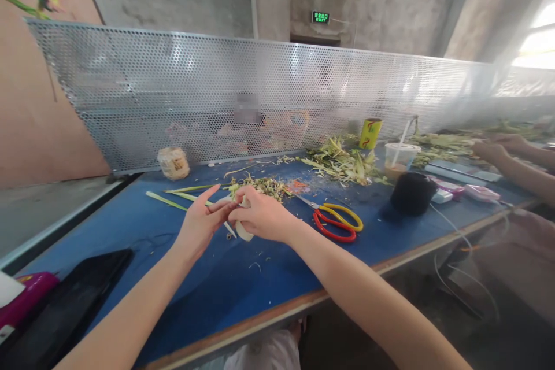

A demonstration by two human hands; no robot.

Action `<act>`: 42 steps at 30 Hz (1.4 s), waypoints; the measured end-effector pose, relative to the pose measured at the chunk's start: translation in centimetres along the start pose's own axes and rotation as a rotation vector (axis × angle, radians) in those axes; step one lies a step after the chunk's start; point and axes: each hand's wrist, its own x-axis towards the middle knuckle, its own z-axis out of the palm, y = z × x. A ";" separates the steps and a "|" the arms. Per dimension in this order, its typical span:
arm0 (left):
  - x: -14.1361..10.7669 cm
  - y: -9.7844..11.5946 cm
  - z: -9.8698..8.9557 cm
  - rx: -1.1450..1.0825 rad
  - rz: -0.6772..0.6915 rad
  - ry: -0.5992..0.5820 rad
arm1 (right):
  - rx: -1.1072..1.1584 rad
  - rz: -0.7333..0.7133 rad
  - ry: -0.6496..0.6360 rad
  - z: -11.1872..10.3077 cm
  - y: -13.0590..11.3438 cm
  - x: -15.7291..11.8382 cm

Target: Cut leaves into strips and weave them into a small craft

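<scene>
My left hand (200, 221) and my right hand (263, 214) meet over the blue table. Pinched between their fingertips is a pale strip (244, 233), whitish and partly hidden by the fingers; I cannot tell exactly what it is. My left index finger sticks upward while the other fingers close on the strip. Just behind the hands lies a heap of dry plant scraps (264, 186). Long green stalks (167, 201) rest to the left of it. Scissors (336, 221) with one red and one yellow handle lie to the right of my right hand.
A perforated metal screen (208, 92) runs along the table's back. Leafy husks (340, 163), a yellow can (370, 133), a plastic cup with straw (399, 156) and a black spool (413, 193) stand rightward. A black tray-like object (82, 295) lies left. Another person's hands (498, 150) work far right.
</scene>
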 end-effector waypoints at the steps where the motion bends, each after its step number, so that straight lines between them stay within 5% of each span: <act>1: 0.0 0.0 0.0 -0.002 0.011 -0.006 | 0.081 0.014 0.035 0.1 0.1 0.0; 5: 0.0 0.0 -0.1 0.033 0.082 -0.005 | 0.495 0.176 0.240 0.7 0.8 0.4; 10: 0.0 -0.2 -0.1 0.144 0.176 0.043 | 0.909 0.675 0.366 1.8 1.5 1.0; 14: 0.0 -0.3 -0.1 0.159 0.190 0.012 | 1.129 0.865 0.314 2.1 1.5 1.1; 23: -0.1 -0.4 -0.1 0.185 0.163 0.001 | 1.282 0.918 0.197 1.6 1.2 1.0; 26: 0.1 -0.2 -0.4 0.244 0.189 0.052 | 1.307 0.988 0.045 1.6 1.3 0.9; 29: 0.3 0.1 -0.8 0.341 0.212 0.148 | 0.931 0.885 -0.095 1.5 1.0 0.7; 32: 0.3 0.2 -1.1 0.412 0.231 0.191 | 0.459 0.569 -0.044 0.9 0.6 0.5; 34: 0.2 0.3 -1.2 0.438 0.238 0.171 | 0.349 0.400 0.015 0.4 0.4 0.4; 38: 0.1 0.2 -0.9 0.475 0.228 0.082 | 0.530 0.279 0.103 -0.3 0.2 0.4; 42: 0.1 0.0 -0.7 0.509 0.206 -0.029 | 0.880 0.324 0.084 -0.7 0.5 0.6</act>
